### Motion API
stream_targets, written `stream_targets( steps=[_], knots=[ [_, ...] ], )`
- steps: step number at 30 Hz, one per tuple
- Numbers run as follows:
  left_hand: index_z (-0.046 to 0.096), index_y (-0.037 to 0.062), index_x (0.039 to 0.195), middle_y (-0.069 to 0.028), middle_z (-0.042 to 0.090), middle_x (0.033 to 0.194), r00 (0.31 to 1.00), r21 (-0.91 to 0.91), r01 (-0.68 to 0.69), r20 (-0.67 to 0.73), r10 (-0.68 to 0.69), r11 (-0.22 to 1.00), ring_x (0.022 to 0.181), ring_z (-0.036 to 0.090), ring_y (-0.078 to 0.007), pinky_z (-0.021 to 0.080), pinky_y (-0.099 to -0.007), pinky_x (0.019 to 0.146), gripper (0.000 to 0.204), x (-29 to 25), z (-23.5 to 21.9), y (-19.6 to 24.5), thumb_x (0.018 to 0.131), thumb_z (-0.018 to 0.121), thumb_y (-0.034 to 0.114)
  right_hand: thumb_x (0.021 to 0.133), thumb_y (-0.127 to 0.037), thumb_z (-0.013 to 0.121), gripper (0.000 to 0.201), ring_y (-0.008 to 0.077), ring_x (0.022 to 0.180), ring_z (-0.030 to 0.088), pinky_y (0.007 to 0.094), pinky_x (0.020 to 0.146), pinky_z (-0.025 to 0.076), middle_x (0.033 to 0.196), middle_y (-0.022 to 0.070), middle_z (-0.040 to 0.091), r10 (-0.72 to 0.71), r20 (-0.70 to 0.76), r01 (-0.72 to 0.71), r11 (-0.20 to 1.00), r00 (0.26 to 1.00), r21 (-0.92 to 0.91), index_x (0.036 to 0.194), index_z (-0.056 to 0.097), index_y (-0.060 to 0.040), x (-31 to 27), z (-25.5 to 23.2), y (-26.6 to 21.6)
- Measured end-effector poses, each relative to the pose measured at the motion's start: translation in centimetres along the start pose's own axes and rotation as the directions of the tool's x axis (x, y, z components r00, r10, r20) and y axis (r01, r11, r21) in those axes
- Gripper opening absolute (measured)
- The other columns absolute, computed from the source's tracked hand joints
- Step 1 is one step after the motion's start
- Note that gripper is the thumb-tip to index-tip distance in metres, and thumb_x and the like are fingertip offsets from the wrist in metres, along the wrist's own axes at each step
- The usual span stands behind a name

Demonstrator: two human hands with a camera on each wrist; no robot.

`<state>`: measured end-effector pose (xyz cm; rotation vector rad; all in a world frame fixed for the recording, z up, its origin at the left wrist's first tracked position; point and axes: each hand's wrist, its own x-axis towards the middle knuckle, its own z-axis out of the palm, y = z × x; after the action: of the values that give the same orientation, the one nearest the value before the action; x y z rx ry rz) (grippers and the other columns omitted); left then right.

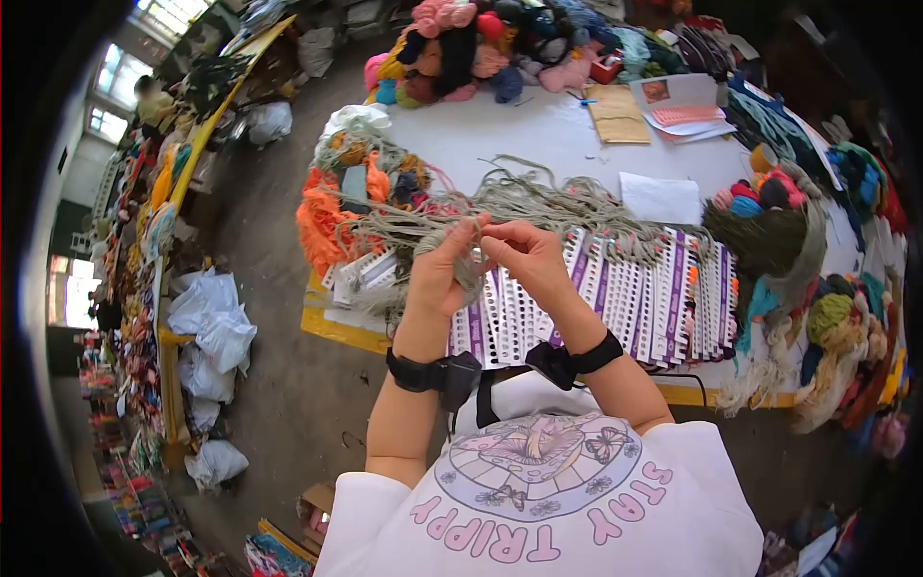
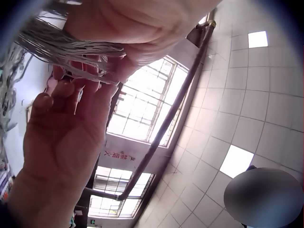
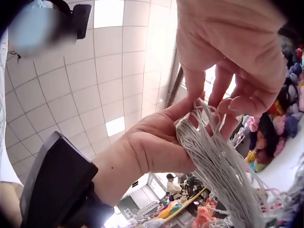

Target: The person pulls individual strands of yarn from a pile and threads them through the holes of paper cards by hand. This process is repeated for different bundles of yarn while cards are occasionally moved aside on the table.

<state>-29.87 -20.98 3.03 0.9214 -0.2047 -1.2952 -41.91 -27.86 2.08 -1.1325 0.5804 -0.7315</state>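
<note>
My left hand [image 1: 442,269] grips a thick bundle of grey-green yarn [image 3: 218,166] near its looped end, thumb across the strands. Over the table's front part, my right hand [image 1: 534,264] meets it, its thumb and index finger pinching thin strands at the bundle's tip. The right wrist view shows small loops of yarn standing up between the two hands, and the rest of the bundle hanging down. More loose grey-green yarn [image 1: 538,188] lies just beyond the hands. Below them are white punched cards [image 1: 615,293] with purple strips, laid side by side.
Orange yarn [image 1: 327,216] sits at the table's left corner. A heap of coloured yarn balls [image 1: 490,53] fills the far side, with papers [image 1: 678,106] and a white sheet [image 1: 661,197] nearer. Dark green yarn [image 1: 764,236] lies right. White bags [image 1: 212,322] stand by the left table.
</note>
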Motion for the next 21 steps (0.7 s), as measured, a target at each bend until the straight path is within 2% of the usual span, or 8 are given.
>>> stream_targets(
  steps=[1, 4, 6, 8, 10, 13, 20, 21],
  knots=[
    [0.052, -0.0023, 0.105, -0.0084, 0.057, 0.1, 0.997, -0.046, 0.034, 0.065, -0.031, 0.998, 0.094, 0.053, -0.0156, 0.047, -0.0323, 0.074, 0.032, 0.4, 0.5, -0.7, 0.083, 0.054, 0.021, 0.076, -0.012, 0.063, 0.015, 0.0069, 0.064, 0.054, 0.0208, 0.057, 0.045, 0.073, 0.0015, 0.06, 0.003, 0.001, -0.003, 1.0, 1.0, 0.013, 0.086, 0.063, -0.0008, -0.1, -0.6, -0.1],
    [0.052, -0.0033, 0.104, -0.0092, 0.057, 0.098, 0.997, 0.101, -0.004, 0.083, -0.004, 0.995, 0.09, 0.054, -0.0163, 0.048, -0.0315, 0.074, 0.03, 0.4, 2.7, -1.2, 0.083, 0.054, 0.018, 0.076, -0.011, 0.063, 0.017, 0.0074, 0.064, 0.055, 0.0194, 0.054, 0.044, 0.074, 0.0034, 0.06, -0.006, -0.054, 0.005, 1.0, 0.999, -0.012, 0.088, 0.061, 0.0015, -0.9, -1.7, -1.1],
    [0.053, -0.0027, 0.103, -0.0094, 0.058, 0.096, 0.998, 0.121, -0.021, 0.063, 0.014, 0.992, 0.085, 0.056, -0.0163, 0.048, -0.0302, 0.072, 0.029, 0.4, 3.3, -1.1, 0.083, 0.055, 0.018, 0.077, -0.012, 0.062, 0.018, 0.0075, 0.064, 0.056, 0.019, 0.053, 0.044, 0.073, 0.0032, 0.061, -0.034, -0.074, 0.035, 0.999, 0.997, 0.011, 0.089, 0.061, 0.002, -1.0, -2.3, -1.0],
    [0.053, -0.0024, 0.101, -0.0094, 0.058, 0.096, 0.996, 0.135, -0.073, 0.053, 0.066, 0.988, 0.082, 0.056, -0.0158, 0.048, -0.0302, 0.072, 0.028, 0.4, 3.9, -1.1, 0.083, 0.055, 0.018, 0.079, -0.012, 0.06, 0.018, 0.0085, 0.064, 0.057, 0.019, 0.053, 0.043, 0.074, 0.0027, 0.061, 0.008, -0.055, -0.005, 0.998, 0.998, 0.063, 0.09, 0.061, 0.0016, -1.5, -2.7, -1.9],
    [0.054, -0.0021, 0.099, -0.0089, 0.058, 0.093, 0.996, 0.136, -0.039, 0.088, 0.027, 0.99, 0.08, 0.056, -0.0153, 0.048, -0.0298, 0.069, 0.026, 0.5, 3.8, -1.2, 0.083, 0.055, 0.017, 0.08, -0.013, 0.058, 0.018, 0.0095, 0.064, 0.058, 0.0193, 0.054, 0.044, 0.075, 0.0028, 0.061, 0.031, -0.054, -0.029, 0.998, 0.998, 0.053, 0.091, 0.061, 0.0012, -1.5, -3.1, -1.8],
    [0.056, -0.0018, 0.096, -0.0077, 0.059, 0.088, 0.992, 0.162, -0.058, 0.116, 0.039, 0.985, 0.077, 0.056, -0.0148, 0.048, -0.0293, 0.066, 0.024, 0.4, 4.0, -1.5, 0.083, 0.055, 0.018, 0.082, -0.015, 0.056, 0.019, 0.008, 0.064, 0.058, 0.0173, 0.051, 0.042, 0.074, 0.0019, 0.061, -0.099, -0.034, 0.101, 0.992, 0.994, 0.069, 0.092, 0.061, -0.0006, -1.9, -2.8, -2.2],
    [0.058, -0.0013, 0.094, -0.0058, 0.059, 0.083, 0.994, 0.135, -0.071, 0.089, 0.059, 0.988, 0.075, 0.056, -0.0129, 0.047, -0.0264, 0.063, 0.024, 0.4, 3.8, -2.0, 0.082, 0.056, 0.02, 0.081, -0.017, 0.057, 0.017, 0.0055, 0.063, 0.058, 0.0153, 0.047, 0.04, 0.07, 0.0013, 0.06, -0.011, -0.066, 0.015, 0.998, 0.998, 0.062, 0.088, 0.061, -0.0015, -1.9, -2.9, -1.9],
    [0.058, -0.001, 0.093, -0.0057, 0.059, 0.083, 0.991, 0.234, -0.128, 0.07, 0.114, 0.964, 0.074, 0.056, -0.0124, 0.047, -0.026, 0.063, 0.024, 0.3, 3.9, -2.0, 0.082, 0.056, 0.02, 0.081, -0.017, 0.058, 0.017, 0.0054, 0.062, 0.057, 0.0155, 0.047, 0.041, 0.069, 0.0014, 0.06, 0.004, -0.081, 0.001, 0.998, 0.997, 0.065, 0.087, 0.061, -0.0013, -1.9, -2.9, -2.0]
  ],
)
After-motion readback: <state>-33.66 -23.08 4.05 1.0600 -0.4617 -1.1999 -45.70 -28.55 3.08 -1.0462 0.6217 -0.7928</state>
